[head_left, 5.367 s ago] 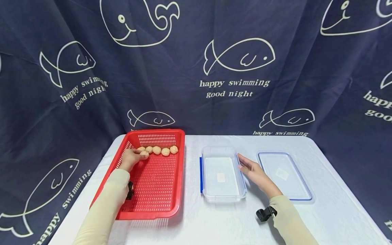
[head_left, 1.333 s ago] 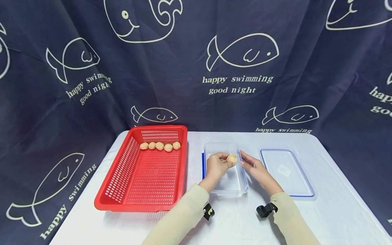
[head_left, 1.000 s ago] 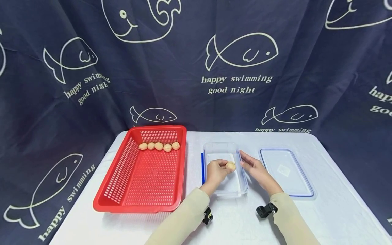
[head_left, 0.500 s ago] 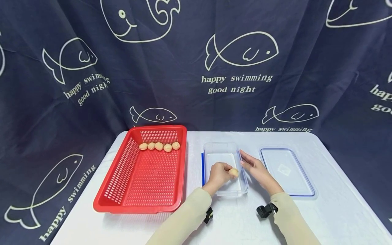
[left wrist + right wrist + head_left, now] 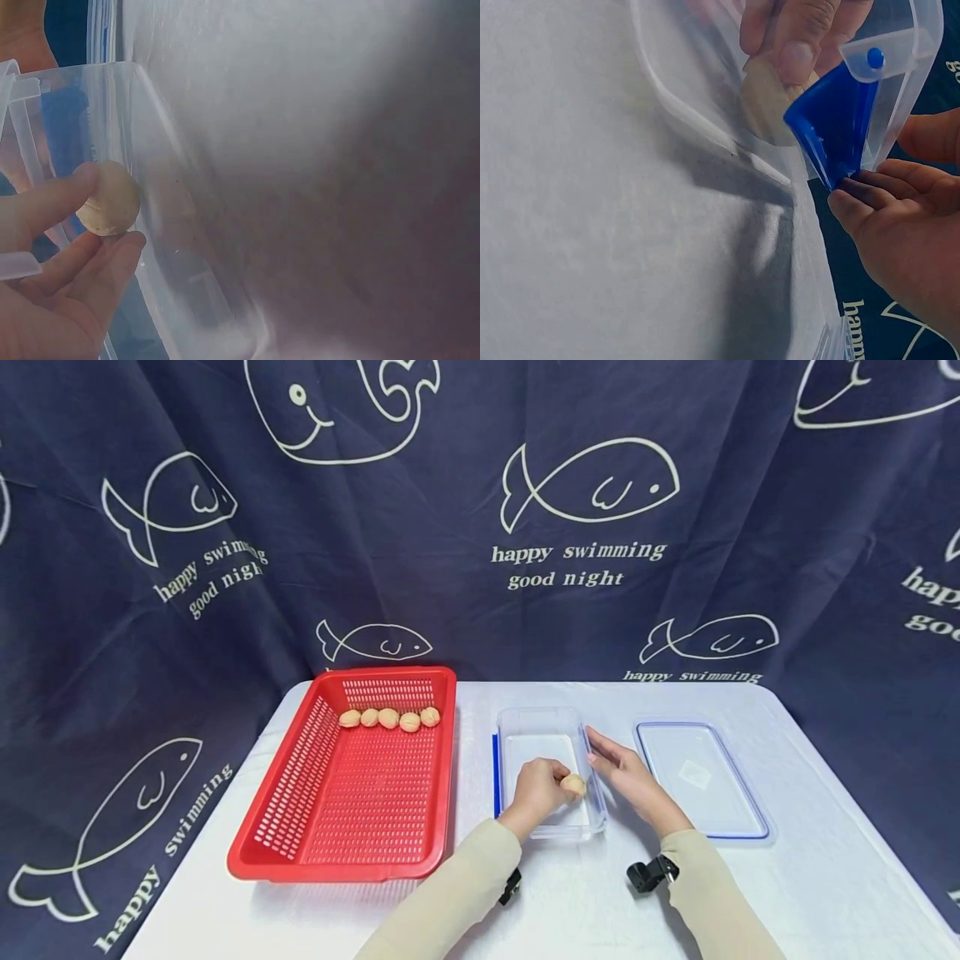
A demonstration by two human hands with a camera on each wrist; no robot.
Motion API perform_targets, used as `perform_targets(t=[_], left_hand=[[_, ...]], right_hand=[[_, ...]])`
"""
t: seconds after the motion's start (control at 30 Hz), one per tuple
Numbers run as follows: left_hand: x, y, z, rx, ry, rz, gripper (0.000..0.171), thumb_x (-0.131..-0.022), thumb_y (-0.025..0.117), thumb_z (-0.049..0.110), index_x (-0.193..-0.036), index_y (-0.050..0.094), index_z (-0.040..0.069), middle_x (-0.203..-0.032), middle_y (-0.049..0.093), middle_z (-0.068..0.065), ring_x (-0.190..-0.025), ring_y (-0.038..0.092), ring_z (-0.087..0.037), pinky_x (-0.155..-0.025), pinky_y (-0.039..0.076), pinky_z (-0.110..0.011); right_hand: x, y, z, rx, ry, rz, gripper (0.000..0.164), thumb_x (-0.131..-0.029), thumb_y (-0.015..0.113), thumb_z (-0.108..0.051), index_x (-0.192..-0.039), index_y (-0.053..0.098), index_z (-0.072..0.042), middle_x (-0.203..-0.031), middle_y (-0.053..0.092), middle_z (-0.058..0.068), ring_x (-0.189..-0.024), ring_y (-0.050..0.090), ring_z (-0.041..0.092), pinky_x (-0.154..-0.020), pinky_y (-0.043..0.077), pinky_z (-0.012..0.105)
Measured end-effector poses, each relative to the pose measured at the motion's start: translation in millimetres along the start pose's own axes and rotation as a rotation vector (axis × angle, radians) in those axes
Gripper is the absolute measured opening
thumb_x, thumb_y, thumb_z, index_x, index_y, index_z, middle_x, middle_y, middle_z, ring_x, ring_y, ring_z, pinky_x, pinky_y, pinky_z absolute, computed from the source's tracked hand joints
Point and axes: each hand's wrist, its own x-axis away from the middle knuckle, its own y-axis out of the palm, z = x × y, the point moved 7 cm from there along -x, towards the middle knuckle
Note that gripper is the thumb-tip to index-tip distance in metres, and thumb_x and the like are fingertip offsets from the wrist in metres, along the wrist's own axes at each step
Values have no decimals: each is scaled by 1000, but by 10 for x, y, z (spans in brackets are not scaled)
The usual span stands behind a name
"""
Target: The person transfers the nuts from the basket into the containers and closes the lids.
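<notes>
A dark blue fabric curtain (image 5: 420,568) with white line-drawn fish and lettering closes off the room behind and to both sides, and below it stands a rectangular surface (image 5: 570,906) draped in white cloth; that loose covering could bunch or slip if something on it were pushed hard. The red rectangular plastic basket (image 5: 341,870) with slotted walls sits to the left, its near right corner close to the left forearm, so a low sweep of the sleeve might nudge it. Between basket and lid, the clear rectangular plastic container (image 5: 538,717) with blue side latches looks light, and an uneven push could slide or tip it. The flat clear lid (image 5: 712,793) with a blue seal lies to the right, where the right elbow could brush it. The right hand (image 5: 630,777) rests against the container's right side, its grip loose, fingers extended and wrapped round nothing; lifting under the blue latch flap (image 5: 832,124) there could tilt the box. The left hand (image 5: 542,787) is inside the container, its grip closed to the width of one tan, rounded nut (image 5: 573,786), pinched between thumb and fingertips. Whether the nut touches the floor is unclear; its curved shell could roll if released unevenly. Five similar nuts (image 5: 388,718) line the basket's far end, and a bump might scatter them.
</notes>
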Motion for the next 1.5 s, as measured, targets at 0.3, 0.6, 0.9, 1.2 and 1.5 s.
perform_targets(t=[0.3, 0.6, 0.9, 1.2, 1.5], left_hand=[[-9, -44, -11, -3, -31, -1, 31, -66, 88, 12, -91, 75, 0, -78, 71, -6, -67, 58, -8, -63, 47, -18], [-72, -233, 177, -9, -10, 18, 35, -68, 87, 12, -98, 74, 0, -91, 74, -9, -82, 68, -18, -71, 52, -20], [-160, -575, 541, -9, 68, 31, 33, -75, 82, 14, -105, 73, 4, -98, 74, -5, -88, 69, -16, -76, 51, -18], [-326, -1160, 738, 115, 120, 101, 32, -78, 80, 10, -109, 72, 4, -104, 73, -7, -95, 69, -20, -81, 53, -20], [-439, -1623, 601, 318, 150, 169, 34, -80, 77, 7, -113, 70, 4, -111, 70, -13, -102, 67, -24, -85, 54, -27]], right_hand=[[-16, 15, 12, -17, -21, -5, 55, -100, 50, -14, -148, 28, 4, -150, 29, 24, -140, 25, 37, -113, 18, 43], [5, 2, 8, -15, -8, 4, 54, -100, 49, -12, -148, 28, 3, -151, 29, 24, -140, 25, 38, -114, 17, 45], [-5, 17, 17, -4, -10, -12, 56, -101, 49, -16, -148, 25, 3, -151, 27, 24, -140, 25, 39, -114, 18, 48], [-4, 11, 15, -14, -16, -11, 56, -101, 48, -15, -148, 24, 4, -151, 26, 25, -140, 24, 39, -113, 17, 46], [21, 12, -1, -22, -9, -6, 57, -101, 49, -17, -148, 25, 4, -152, 26, 23, -141, 24, 38, -113, 17, 43]])
